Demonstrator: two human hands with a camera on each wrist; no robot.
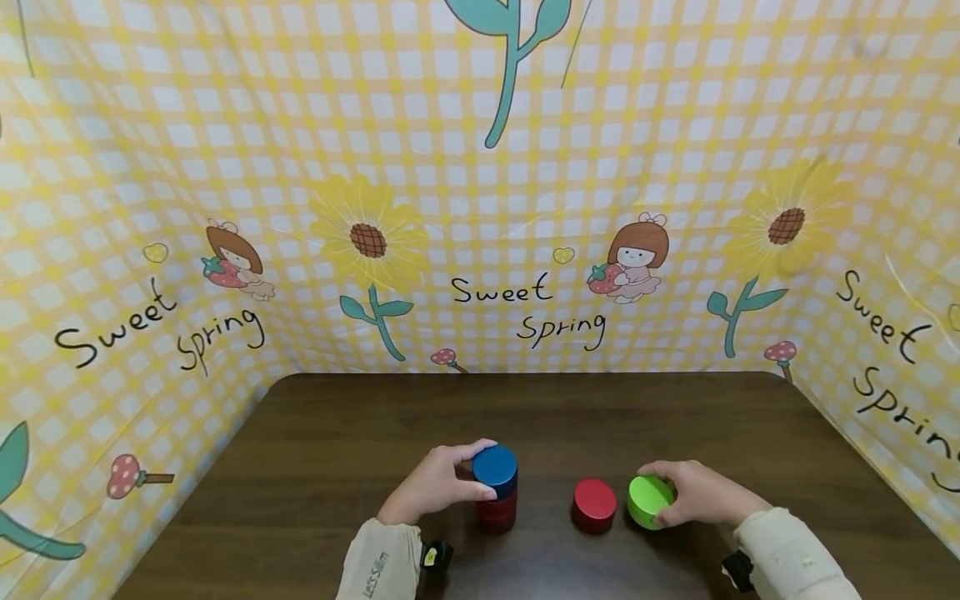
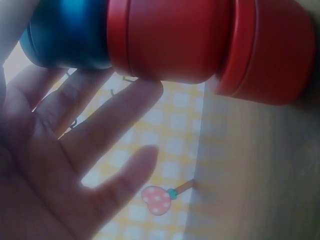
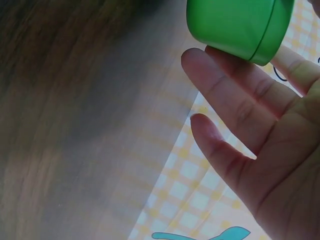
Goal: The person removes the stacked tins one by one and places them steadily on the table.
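In the head view a small round blue tin (image 1: pixel 495 467) sits on top of a stack of red tins (image 1: pixel 497 512). The left wrist view shows two red tins (image 2: pixel 170 40) below the blue one. My left hand (image 1: pixel 442 482) holds the blue tin between thumb and fingers, from its left side. To the right, my right hand (image 1: pixel 697 490) grips a light green tin (image 1: pixel 649 502), thumb in front and fingers behind. Whether the green tin touches the table cannot be told. A single red tin (image 1: pixel 594 506) stands between the stack and the green tin, untouched.
Everything stands on a dark brown wooden table (image 1: pixel 360 417). A yellow-checked cloth (image 1: pixel 480 192) with printed flowers and lettering rises behind the table and along both sides.
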